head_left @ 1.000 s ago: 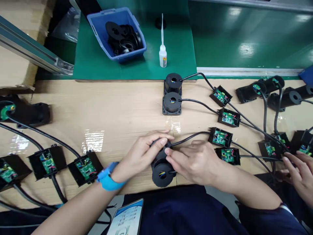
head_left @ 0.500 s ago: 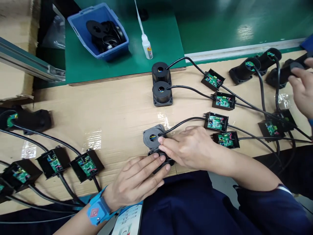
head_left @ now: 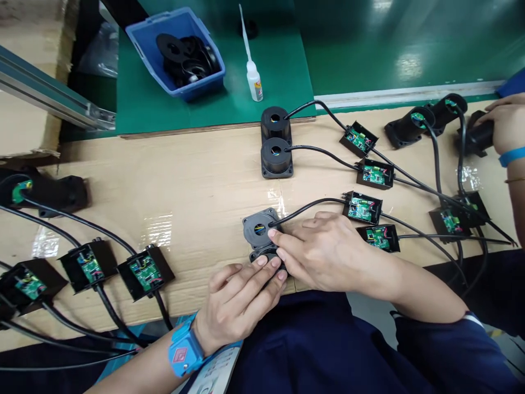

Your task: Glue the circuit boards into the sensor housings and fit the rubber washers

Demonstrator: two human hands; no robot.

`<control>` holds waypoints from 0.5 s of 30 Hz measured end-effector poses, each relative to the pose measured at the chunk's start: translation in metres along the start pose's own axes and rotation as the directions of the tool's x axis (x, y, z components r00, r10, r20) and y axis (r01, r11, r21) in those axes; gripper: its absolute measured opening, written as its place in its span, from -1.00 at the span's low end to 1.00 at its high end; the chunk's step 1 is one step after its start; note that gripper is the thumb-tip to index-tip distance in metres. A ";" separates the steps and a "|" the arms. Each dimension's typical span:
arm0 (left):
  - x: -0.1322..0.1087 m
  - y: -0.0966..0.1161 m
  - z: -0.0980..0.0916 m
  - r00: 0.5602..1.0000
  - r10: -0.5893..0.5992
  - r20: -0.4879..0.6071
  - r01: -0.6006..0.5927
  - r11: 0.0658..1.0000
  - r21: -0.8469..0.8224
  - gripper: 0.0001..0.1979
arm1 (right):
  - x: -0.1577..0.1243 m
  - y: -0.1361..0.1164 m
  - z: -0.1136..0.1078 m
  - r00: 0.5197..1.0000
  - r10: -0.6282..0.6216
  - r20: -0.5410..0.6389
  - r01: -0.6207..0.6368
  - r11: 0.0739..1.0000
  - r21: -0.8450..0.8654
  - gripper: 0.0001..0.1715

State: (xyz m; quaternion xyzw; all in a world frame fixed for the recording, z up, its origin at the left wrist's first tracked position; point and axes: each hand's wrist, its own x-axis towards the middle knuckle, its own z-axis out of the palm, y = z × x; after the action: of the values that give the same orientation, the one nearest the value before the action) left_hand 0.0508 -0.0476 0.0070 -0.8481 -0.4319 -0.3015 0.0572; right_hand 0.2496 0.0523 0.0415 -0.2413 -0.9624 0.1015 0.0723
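My left hand (head_left: pixel 241 298), with a blue band at the wrist, has its fingers together on a black round part (head_left: pixel 264 253) near the table's front edge. From the right, my right hand (head_left: pixel 324 251) pinches at the same part, and its fingers hide much of it. Just beyond lies a flat grey-black flanged part (head_left: pixel 256 230) with coloured wires in its centre hole. Its cable runs right to an open black box (head_left: pixel 363 208) with a green circuit board. Another open box (head_left: pixel 379 238) sits beside my right forearm.
Two black housings (head_left: pixel 276 158) stand farther back, cabled to open boxes (head_left: pixel 375 174). More boxes (head_left: pixel 145 273) lie left. Behind are a blue bin (head_left: pixel 176 52) of black parts and a white bottle (head_left: pixel 254 82). Another person's hand (head_left: pixel 508 123) is at the far right.
The view has shifted slightly. My hands stay on the same part, with little movement. At the right, the other person's hand has moved and now grips a black housing.
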 end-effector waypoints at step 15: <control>-0.017 0.016 -0.003 0.997 -0.052 0.054 0.049 0.997 0.060 -0.79 | 0.001 -0.009 0.000 0.989 -0.041 -0.145 0.029 0.996 -0.085 -0.62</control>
State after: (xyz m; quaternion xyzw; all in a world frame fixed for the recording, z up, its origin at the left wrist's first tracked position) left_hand 0.0540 -0.0701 0.0024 -0.8430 -0.4632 -0.2661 0.0626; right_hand 0.2450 0.0450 0.0434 -0.2341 -0.9619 0.0421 0.1345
